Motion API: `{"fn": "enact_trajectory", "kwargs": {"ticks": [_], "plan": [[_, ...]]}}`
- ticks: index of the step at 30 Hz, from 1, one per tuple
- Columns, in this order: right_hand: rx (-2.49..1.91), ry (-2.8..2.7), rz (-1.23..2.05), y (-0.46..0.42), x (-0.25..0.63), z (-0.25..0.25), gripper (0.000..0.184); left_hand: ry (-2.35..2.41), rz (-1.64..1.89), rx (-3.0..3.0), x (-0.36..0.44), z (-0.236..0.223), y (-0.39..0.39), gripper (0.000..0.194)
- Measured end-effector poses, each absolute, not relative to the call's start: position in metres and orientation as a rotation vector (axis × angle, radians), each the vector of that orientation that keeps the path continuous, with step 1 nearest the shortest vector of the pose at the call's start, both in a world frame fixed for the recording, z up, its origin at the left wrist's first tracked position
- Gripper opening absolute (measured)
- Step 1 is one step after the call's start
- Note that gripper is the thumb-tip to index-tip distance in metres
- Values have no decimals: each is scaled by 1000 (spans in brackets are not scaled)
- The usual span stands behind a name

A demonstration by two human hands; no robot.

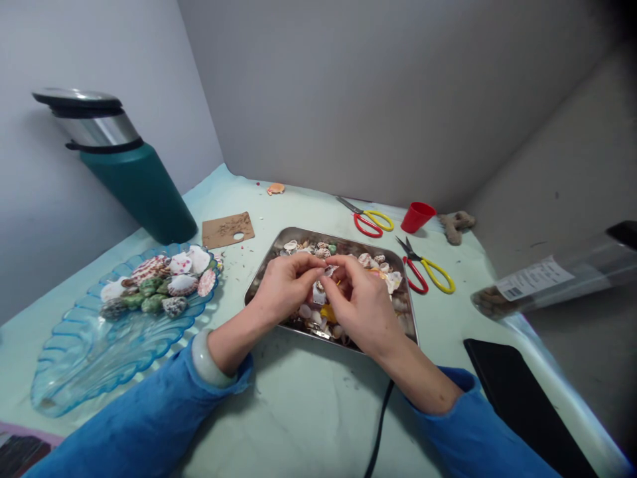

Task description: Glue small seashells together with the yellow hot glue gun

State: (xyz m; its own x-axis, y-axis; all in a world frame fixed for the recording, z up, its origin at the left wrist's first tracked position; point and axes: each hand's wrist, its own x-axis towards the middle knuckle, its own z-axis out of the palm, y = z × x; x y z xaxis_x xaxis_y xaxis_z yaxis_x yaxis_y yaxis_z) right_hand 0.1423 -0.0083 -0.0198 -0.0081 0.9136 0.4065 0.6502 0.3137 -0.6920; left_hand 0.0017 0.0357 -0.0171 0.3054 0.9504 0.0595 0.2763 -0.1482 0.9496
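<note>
My left hand [286,285] and my right hand [363,302] meet above a metal tray [249,291]. Both are closed in a pinch, fingertips close together. Whatever they pinch is too small and too covered by the fingers to name. Below them, the tray holds many small seashells [305,311], some white, some speckled, with a few yellow and green pieces. A small whitish piece [319,293] shows between the hands; I cannot tell whether it hangs from the fingers or lies in the tray.
At left, a blue shell-shaped dish [99,362] carries larger seashells, with a green bottle [144,192] behind. Cardboard [223,231] lies farther back. Two pairs of scissors [365,216], a red cup [417,217], a clear tube [562,275] and a black flat object [522,398] are to the right.
</note>
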Motion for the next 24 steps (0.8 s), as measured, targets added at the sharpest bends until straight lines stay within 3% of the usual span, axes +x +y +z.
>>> {"fn": "enact_trajectory", "kwargs": {"ticks": [24], "plan": [[-1411,-1741,390,-7,143,-21,23,1102,908,1661,2,-18,36,20]]}}
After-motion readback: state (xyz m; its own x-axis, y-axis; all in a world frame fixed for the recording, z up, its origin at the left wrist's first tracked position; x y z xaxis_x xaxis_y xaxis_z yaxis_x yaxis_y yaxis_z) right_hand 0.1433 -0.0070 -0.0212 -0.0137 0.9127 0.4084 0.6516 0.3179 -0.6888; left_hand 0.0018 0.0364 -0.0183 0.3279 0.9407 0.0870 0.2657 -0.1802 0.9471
